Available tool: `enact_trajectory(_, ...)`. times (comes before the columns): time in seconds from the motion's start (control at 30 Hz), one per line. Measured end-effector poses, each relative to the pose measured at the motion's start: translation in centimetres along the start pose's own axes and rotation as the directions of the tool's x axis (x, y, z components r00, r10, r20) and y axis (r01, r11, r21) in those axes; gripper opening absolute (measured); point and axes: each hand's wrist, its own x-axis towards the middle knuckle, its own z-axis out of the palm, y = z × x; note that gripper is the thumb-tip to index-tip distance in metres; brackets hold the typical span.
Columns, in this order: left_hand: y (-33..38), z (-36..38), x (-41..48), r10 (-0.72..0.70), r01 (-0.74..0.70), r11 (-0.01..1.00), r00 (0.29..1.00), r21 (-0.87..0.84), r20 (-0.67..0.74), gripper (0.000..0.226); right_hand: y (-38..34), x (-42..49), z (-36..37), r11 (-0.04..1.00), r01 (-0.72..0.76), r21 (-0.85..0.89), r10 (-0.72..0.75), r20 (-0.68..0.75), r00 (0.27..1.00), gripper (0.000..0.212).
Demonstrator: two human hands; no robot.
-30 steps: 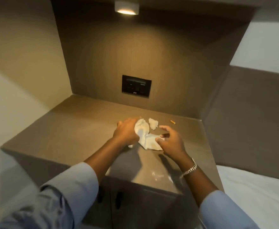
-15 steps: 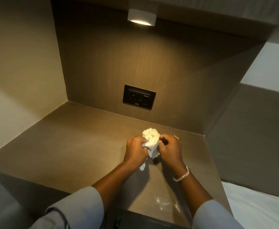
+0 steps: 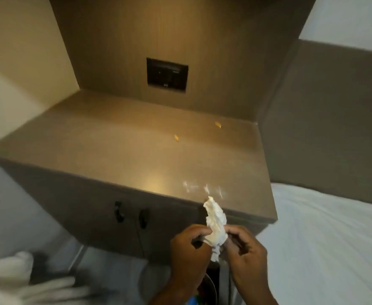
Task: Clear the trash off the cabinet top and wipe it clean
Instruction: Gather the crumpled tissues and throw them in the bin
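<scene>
A crumpled tissue (image 3: 215,225) is being pinched between left hand (image 3: 189,249) and right hand (image 3: 245,252), while two scraps (image 3: 176,138) and white smears (image 3: 202,188) are being left on the cabinet top (image 3: 114,146).

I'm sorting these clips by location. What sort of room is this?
Probably a hotel bedroom: a bedside cabinet beside a white bed, with a switch panel in the wall behind.

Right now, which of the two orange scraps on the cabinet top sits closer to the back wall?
The right-hand orange scrap, nearer the back-right corner; the other scrap lies further forward and left.
</scene>
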Motion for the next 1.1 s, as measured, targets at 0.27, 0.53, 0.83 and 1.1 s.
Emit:
enact_trajectory(0.27,-20.8,3.8,-6.5,-0.616,0.608,0.785,0.785,0.118,0.059,0.019,21.3,-10.1,1.3,0.896,-0.290,-0.336,0.318,0.030,0.948,0.018)
enact_trajectory(0.53,-33.8,5.5,-7.8,-0.806,0.804,0.586,0.565,0.104,0.177,0.055,37.3,-11.9,4.5,0.671,-0.558,-0.488,0.657,0.044,0.753,0.026)
enact_trajectory(0.83,-21.7,2.5,-6.2,-0.802,0.816,0.574,0.578,-0.071,0.151,0.047,25.1,-9.5,-0.2,0.759,-0.622,-0.195,0.636,0.013,0.772,0.024)
enact_trajectory(1.1,-0.2,-0.8,-2.5,-0.423,0.464,0.877,0.868,-0.125,0.261,0.032,5.7,-3.9,-4.6,0.939,-0.344,0.014,0.340,0.120,0.933,0.017)
